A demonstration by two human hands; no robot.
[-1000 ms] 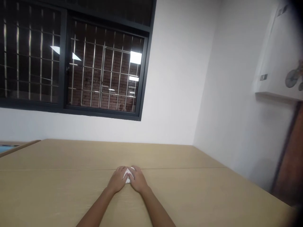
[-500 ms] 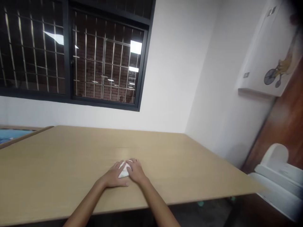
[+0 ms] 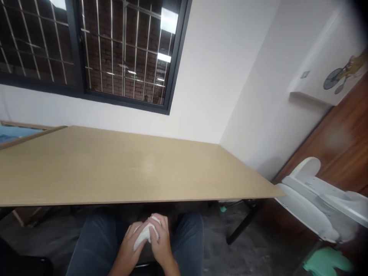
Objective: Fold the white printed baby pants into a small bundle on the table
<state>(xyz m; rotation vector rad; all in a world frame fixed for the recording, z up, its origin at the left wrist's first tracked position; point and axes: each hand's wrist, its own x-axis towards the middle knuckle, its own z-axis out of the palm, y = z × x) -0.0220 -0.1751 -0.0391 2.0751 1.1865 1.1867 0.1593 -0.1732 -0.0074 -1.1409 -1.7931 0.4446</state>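
The white wad [image 3: 146, 234] looked soft and crumpled, bunched into an uneven lump with folds and a longer flap slanting down toward the left; whether it was cloth or paper could not be told. It was in front of the desk [image 3: 143, 168], nearer the person than the front edge, and showed in the view between the two trouser legs [image 3: 92, 241]. Both hands were closed around it — the left hand [image 3: 129, 242] wrapped over its left side, the right hand [image 3: 161, 238] gripping the other side, with the fingers meeting near the top. Those fingers covered a good part of the wad, so its full shape and underside stayed hidden, and the forearms were cut off by the lower border. The dark space under the desk was hard to make out, though a black leg [image 3: 244, 226] slanted there above the grey floor [image 3: 224, 257]. To the right, a white chair [image 3: 304, 207] stood close beside the desk's corner, a green object [image 3: 327, 262] low beneath it and partly cut off. Beyond the desk rose a white wall [image 3: 215, 76] with a barred, dark-framed window [image 3: 126, 53] — a blue surface [image 3: 17, 132] showed at the far left, cropped by the edge
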